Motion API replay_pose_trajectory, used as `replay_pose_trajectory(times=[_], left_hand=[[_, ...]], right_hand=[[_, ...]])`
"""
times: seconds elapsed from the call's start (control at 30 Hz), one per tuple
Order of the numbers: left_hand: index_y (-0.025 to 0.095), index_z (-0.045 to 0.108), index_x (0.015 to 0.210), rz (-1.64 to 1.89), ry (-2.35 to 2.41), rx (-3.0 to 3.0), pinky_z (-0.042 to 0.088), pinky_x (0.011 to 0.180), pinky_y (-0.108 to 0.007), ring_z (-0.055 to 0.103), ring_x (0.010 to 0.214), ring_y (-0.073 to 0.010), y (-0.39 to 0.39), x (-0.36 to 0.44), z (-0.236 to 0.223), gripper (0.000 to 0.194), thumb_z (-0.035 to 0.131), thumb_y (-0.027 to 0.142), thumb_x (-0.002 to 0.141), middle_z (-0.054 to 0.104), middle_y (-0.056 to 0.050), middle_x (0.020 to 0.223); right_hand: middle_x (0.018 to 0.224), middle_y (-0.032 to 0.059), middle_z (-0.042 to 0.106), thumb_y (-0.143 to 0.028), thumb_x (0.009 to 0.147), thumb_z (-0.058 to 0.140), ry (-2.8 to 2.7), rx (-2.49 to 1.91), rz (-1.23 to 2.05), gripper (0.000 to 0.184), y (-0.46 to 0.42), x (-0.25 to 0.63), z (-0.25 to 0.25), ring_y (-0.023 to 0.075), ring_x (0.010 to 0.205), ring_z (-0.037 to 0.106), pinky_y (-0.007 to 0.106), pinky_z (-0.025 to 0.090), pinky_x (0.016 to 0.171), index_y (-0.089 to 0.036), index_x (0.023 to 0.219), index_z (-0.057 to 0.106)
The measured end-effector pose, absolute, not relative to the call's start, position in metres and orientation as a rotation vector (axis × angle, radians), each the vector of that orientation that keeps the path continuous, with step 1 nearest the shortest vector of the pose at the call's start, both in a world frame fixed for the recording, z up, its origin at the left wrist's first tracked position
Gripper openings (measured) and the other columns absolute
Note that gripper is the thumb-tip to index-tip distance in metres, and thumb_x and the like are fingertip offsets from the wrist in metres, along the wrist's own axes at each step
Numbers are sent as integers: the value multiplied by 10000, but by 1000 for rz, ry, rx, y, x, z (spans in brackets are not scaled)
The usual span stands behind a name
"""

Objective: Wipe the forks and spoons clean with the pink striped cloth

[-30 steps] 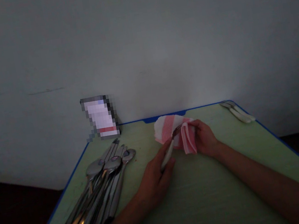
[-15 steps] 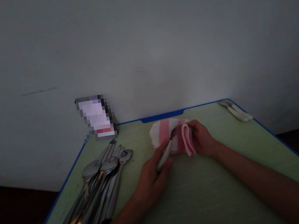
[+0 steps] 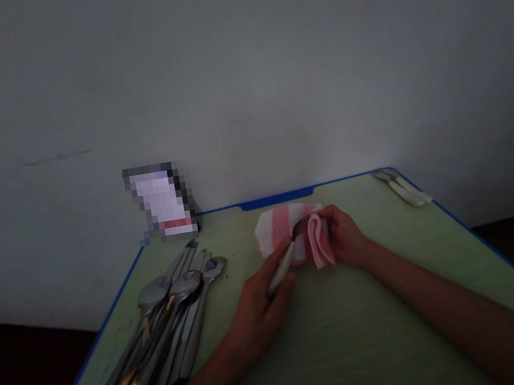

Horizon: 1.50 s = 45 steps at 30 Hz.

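My left hand (image 3: pixel 262 305) is closed around the white handle of a fork (image 3: pixel 283 269), which points away and to the right. Its metal end runs into a pink-and-white striped cloth (image 3: pixel 280 226), so the tines are mostly hidden. My right hand (image 3: pixel 346 237) grips the cloth from the right side, and a folded edge hangs down in front of its fingers. Both hands are just above the middle of the table, with the cloth between them. A dark band circles my left wrist.
On the left lies a pile of metal spoons and other cutlery (image 3: pixel 186 285), partly behind my left forearm. White-handled forks (image 3: pixel 405 190) rest at the far right corner. A blurred-out phone (image 3: pixel 163 197) leans on the wall (image 3: pixel 267 73). The pale green table (image 3: pixel 356 326) has a blue edge.
The cloth now covers more of the fork's metal end, and its folded edge has shifted slightly left. Both hands keep their grips. The view has turned slightly.
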<state>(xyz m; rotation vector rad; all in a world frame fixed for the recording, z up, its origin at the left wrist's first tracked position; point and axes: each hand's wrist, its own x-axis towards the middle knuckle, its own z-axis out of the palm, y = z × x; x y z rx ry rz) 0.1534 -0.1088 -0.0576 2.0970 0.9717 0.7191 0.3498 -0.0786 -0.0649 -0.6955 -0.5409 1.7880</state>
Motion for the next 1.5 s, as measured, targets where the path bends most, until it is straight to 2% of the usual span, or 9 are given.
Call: replay_pose_trajectory(times=[0.13, 0.4, 0.6, 0.87, 1.07, 1.3, 1.5], left_hand=[[244, 371, 1364, 727, 951, 2099, 350, 1035, -410, 444, 1239, -237, -109, 153, -57, 470, 454, 265, 902, 454, -53, 1383], [251, 373, 1363, 716, 950, 2103, 355, 1034, -390, 462, 1226, -222, -109, 153, -56, 468, 453, 260, 902, 476, -40, 1367], [228, 402, 1350, 724, 976, 2094, 394, 998, -371, 503, 1187, -230, -108, 153, -55, 461, 465, 267, 895, 510, -51, 1337], [216, 406, 1350, 720, 995, 2101, 404, 988, -364, 534, 1151, -221, -108, 154, -56, 465, 466, 262, 891, 536, -51, 1312], [230, 408, 1349, 710, 968, 2103, 394, 998, -376, 506, 1184, -229, -108, 153, -55, 464, 465, 259, 890, 514, -43, 1333], [242, 420, 1335, 740, 983, 2091, 407, 983, -350, 521, 1161, -219, -109, 154, -55, 449, 478, 259, 890, 523, -34, 1325], [257, 403, 1345, 725, 972, 2086, 408, 985, -348, 521, 1161, -211, -109, 154, -55, 448, 467, 262, 901, 526, -27, 1322]], right_hand=[[715, 57, 681, -309, 654, 432, -545, -673, 1806, 247, -78, 351, -65, 237, 873, 629, 377, 472, 840, -173, 763, 608], [717, 57, 680, -301, 600, 430, -544, -654, 1823, 308, -80, 351, -62, 245, 852, 632, 392, 469, 842, -168, 809, 612], [709, 32, 682, -246, 628, 469, -551, -718, 1792, 254, -78, 348, -66, 221, 834, 635, 375, 470, 832, -178, 825, 614], [683, 19, 673, -222, 634, 528, -630, -861, 1652, 139, -76, 350, -76, 201, 797, 624, 338, 466, 792, -173, 730, 616], [701, 8, 679, -194, 621, 571, -766, -924, 1557, 167, -75, 354, -79, 182, 688, 614, 323, 467, 719, -170, 777, 626], [686, 29, 672, -246, 565, 455, -537, -738, 1765, 238, -78, 354, -67, 231, 826, 629, 373, 463, 829, -178, 735, 606], [690, 36, 676, -247, 595, 441, -478, -718, 1771, 226, -80, 353, -63, 231, 844, 630, 367, 468, 841, -181, 737, 605]])
